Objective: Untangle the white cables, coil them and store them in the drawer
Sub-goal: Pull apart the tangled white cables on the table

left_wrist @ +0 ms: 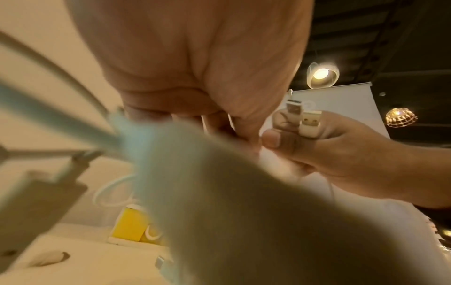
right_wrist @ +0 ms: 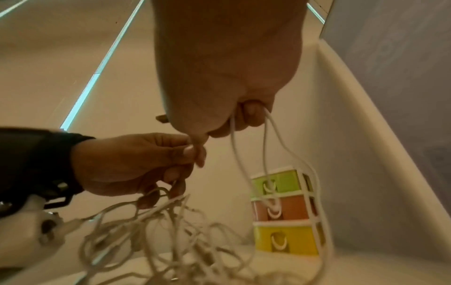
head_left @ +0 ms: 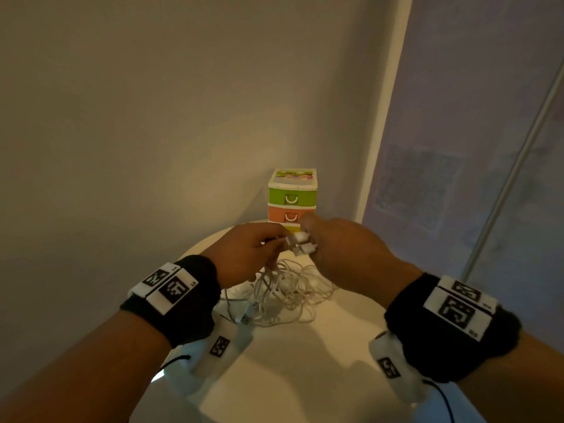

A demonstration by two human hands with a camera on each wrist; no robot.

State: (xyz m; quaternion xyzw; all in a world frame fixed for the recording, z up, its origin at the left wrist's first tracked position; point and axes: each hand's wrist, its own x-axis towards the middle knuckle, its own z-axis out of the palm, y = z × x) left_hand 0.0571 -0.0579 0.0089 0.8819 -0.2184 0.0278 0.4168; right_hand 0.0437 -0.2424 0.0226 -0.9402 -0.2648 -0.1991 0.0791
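A tangle of white cables [head_left: 287,297] lies on the round white table [head_left: 305,367], partly lifted. My right hand [head_left: 316,241] pinches two white USB plugs [head_left: 300,243] side by side, also seen as USB plugs [left_wrist: 305,119]; their cables [right_wrist: 266,154] hang from my fist down into the heap. Just to its left, my left hand [head_left: 268,244] curls its fingers round several cable strands [right_wrist: 171,194] above the tangle. The small drawer unit [head_left: 292,198] stands behind my hands with green, orange and yellow drawers, all closed; the yellow one is mostly hidden in the head view.
Loose plug ends [head_left: 247,315] lie at the left of the heap. The table stands in a corner, with a beige wall at the back and left and a pale panel [head_left: 457,148] on the right. The drawer unit [right_wrist: 285,212] sits against that corner.
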